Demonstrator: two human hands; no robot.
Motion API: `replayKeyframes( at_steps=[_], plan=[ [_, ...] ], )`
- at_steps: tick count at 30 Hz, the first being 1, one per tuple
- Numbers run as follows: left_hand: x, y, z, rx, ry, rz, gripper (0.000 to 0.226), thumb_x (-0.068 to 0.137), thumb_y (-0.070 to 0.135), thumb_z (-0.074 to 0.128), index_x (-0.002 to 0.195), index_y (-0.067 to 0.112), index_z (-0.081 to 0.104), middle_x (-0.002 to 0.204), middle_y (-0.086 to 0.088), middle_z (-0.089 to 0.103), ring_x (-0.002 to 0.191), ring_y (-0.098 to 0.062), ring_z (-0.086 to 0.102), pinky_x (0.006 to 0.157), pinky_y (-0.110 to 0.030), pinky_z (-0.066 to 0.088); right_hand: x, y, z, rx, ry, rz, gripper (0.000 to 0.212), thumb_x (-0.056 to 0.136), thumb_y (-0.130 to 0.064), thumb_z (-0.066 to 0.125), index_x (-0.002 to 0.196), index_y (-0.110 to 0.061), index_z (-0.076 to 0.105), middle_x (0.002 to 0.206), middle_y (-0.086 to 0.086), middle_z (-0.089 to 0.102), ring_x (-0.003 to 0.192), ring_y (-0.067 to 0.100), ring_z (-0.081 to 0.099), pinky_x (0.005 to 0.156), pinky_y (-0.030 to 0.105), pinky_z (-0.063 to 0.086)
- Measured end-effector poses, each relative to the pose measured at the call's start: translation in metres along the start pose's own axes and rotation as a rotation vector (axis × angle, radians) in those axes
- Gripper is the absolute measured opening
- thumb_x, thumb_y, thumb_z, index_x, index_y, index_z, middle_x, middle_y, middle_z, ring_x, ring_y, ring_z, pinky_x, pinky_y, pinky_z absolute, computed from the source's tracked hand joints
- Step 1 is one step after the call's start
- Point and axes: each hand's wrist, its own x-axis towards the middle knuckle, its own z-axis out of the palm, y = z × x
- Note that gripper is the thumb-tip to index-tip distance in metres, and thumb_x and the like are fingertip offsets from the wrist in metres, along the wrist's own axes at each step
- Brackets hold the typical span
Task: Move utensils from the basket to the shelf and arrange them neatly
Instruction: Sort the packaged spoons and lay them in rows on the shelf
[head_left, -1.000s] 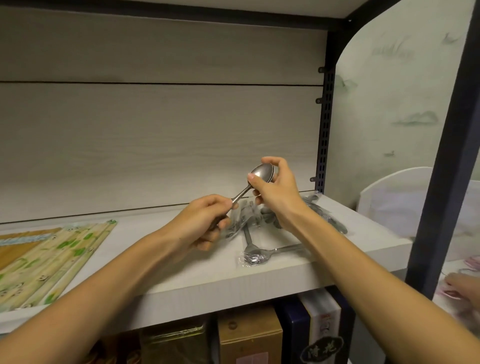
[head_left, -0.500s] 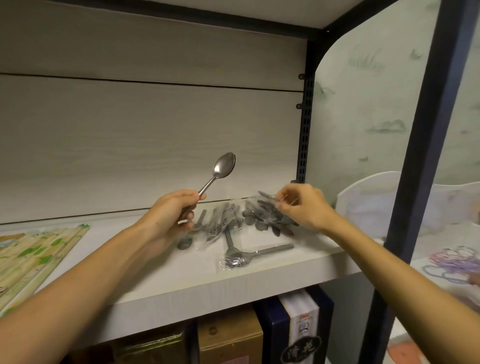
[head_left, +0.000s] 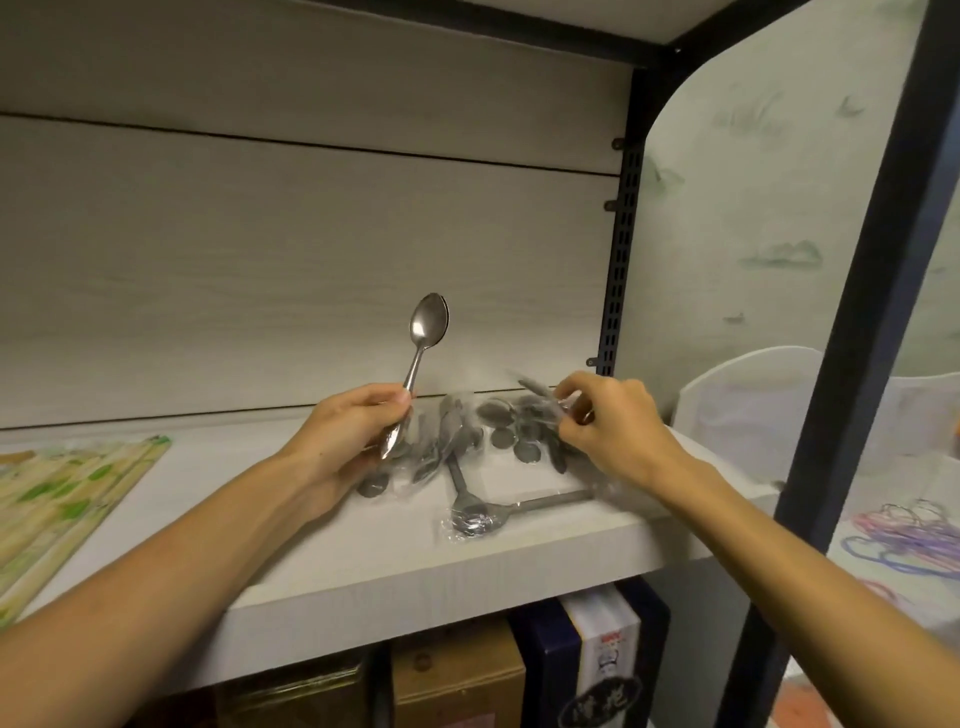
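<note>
My left hand (head_left: 353, 436) grips the handle of a bare steel spoon (head_left: 427, 332), bowl upward, above the white shelf (head_left: 363, 551). My right hand (head_left: 613, 431) pinches the clear plastic wrap of a pile of wrapped spoons (head_left: 514, 431) lying on the shelf between both hands. Two more wrapped spoons (head_left: 478, 512) lie crossed near the shelf's front edge. The basket is out of view.
Packs of chopsticks in green-printed sleeves (head_left: 67, 499) lie on the shelf's left end. A black upright post (head_left: 852, 332) stands to the right. Boxes (head_left: 597, 660) fill the shelf below. A white bin (head_left: 748, 410) and coloured wire hoops (head_left: 904, 535) sit to the right.
My right hand let go of the spoon's bowl and dropped to the wrapped pile, pinching its plastic. My left hand raised the spoon more upright.
</note>
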Motion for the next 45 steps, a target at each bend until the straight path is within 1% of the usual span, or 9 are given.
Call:
replayKeyframes(
  at_steps=[3,6,8,13,18,23,34,39,45],
  plan=[
    [0.002,-0.001,-0.001,-0.015,0.002,0.001,0.011,0.09,0.014,0.063,0.099,0.013,0.069,0.085,-0.007,0.057,0.066,-0.015,0.051,0.053,-0.025,0.046,0.0,-0.01,-0.005,0.141,0.053,0.023,0.031,0.088,-0.016,0.069,0.117,-0.018,0.06,0.087,-0.002,0.065,0.074,0.01,0.058,0.066,0.009,0.043],
    [0.002,-0.004,-0.002,0.032,0.004,-0.006,0.009,0.089,0.017,0.066,0.095,0.015,0.071,0.08,-0.008,0.057,0.065,-0.019,0.048,0.062,-0.031,0.036,-0.001,-0.014,-0.008,0.236,-0.003,0.169,0.035,0.081,-0.021,0.078,0.11,-0.018,0.06,0.086,0.0,0.063,0.078,0.017,0.061,0.069,0.026,0.047],
    [0.002,-0.005,-0.001,0.048,-0.004,-0.01,0.007,0.087,0.019,0.068,0.092,0.017,0.072,0.074,-0.008,0.056,0.065,-0.021,0.044,0.061,-0.03,0.029,-0.002,-0.017,-0.01,0.392,-0.119,0.309,0.037,0.075,-0.019,0.083,0.103,-0.012,0.059,0.073,0.004,0.064,0.066,0.019,0.064,0.066,0.034,0.053],
    [0.001,-0.005,0.001,0.015,-0.025,0.007,0.004,0.085,0.019,0.07,0.086,0.016,0.073,0.071,-0.005,0.057,0.066,-0.02,0.046,0.066,-0.031,0.033,-0.006,-0.036,-0.018,0.882,-0.494,0.58,0.02,0.083,0.007,0.067,0.097,-0.004,0.059,0.058,0.008,0.062,0.047,0.012,0.054,0.043,0.02,0.042],
    [-0.003,-0.004,0.002,-0.008,-0.025,0.023,0.017,0.086,0.018,0.069,0.1,0.008,0.07,0.078,-0.009,0.056,0.07,-0.02,0.048,0.065,-0.028,0.043,-0.005,-0.045,-0.014,1.145,-0.301,0.667,0.023,0.083,0.012,0.065,0.099,-0.003,0.06,0.067,0.013,0.064,0.053,0.018,0.06,0.041,0.019,0.047],
    [-0.008,-0.002,0.003,-0.033,-0.073,0.03,0.016,0.084,0.015,0.07,0.099,0.009,0.07,0.075,-0.005,0.063,0.062,-0.013,0.058,0.058,-0.021,0.053,-0.013,-0.068,-0.004,1.189,-0.199,0.512,0.033,0.082,0.008,0.069,0.109,-0.004,0.055,0.081,0.014,0.066,0.057,0.017,0.058,0.045,0.021,0.048],
    [-0.02,0.004,0.006,-0.182,-0.088,0.087,0.016,0.085,0.012,0.066,0.1,0.009,0.066,0.08,-0.003,0.074,0.065,-0.014,0.069,0.059,-0.024,0.057,-0.01,-0.114,0.025,1.401,-0.37,0.548,0.02,0.087,-0.003,0.068,0.106,0.0,0.062,0.077,0.014,0.065,0.057,0.016,0.058,0.051,0.021,0.055],
    [-0.02,0.006,0.005,-0.188,-0.078,0.077,0.023,0.081,0.017,0.068,0.102,0.01,0.066,0.079,-0.003,0.073,0.066,-0.013,0.069,0.061,-0.025,0.058,-0.01,-0.116,0.029,1.289,-0.357,0.495,0.014,0.086,-0.004,0.069,0.098,-0.005,0.061,0.059,0.005,0.064,0.047,0.01,0.056,0.049,0.02,0.054],
    [-0.021,0.007,0.007,-0.159,-0.139,0.03,0.023,0.082,0.017,0.068,0.102,0.005,0.068,0.087,-0.01,0.073,0.067,-0.015,0.069,0.061,-0.023,0.057,-0.01,-0.109,0.028,1.116,-0.324,0.467,0.014,0.082,-0.015,0.076,0.089,-0.016,0.064,0.072,0.003,0.064,0.063,0.013,0.056,0.049,0.02,0.046]
  ],
)
